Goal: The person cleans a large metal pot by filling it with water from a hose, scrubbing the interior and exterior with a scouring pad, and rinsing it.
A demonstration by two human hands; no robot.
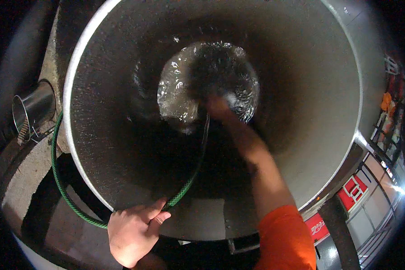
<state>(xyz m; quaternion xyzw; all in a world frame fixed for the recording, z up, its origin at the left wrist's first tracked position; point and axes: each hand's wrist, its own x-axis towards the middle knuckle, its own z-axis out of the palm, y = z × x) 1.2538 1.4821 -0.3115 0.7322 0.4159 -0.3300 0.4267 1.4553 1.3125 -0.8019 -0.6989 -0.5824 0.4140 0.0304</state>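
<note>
Before me is a large, deep metal pot (317, 101) with a pale rim and grey inner wall. Rippling water (179, 84) lies at its bottom and catches the light. My left hand (133, 231) grips a green hose (180, 194) at the near left of the rim. From the hose's end, inside the pot, a thin stream of water (206, 128) runs down. My right hand (219, 106) reaches deep into the pot, at or just above the water. It is dark and blurred, so its fingers and anything in them cannot be made out.
The hose loops outside the pot's left side. A shiny metal cylinder (37, 104) with a coiled spring (23, 133) lies on its side at far left, near a concrete ledge (23, 175). At right are a red Coca-Cola sign (317, 227), a tiled surface (366, 202) and a bright lamp (401, 189).
</note>
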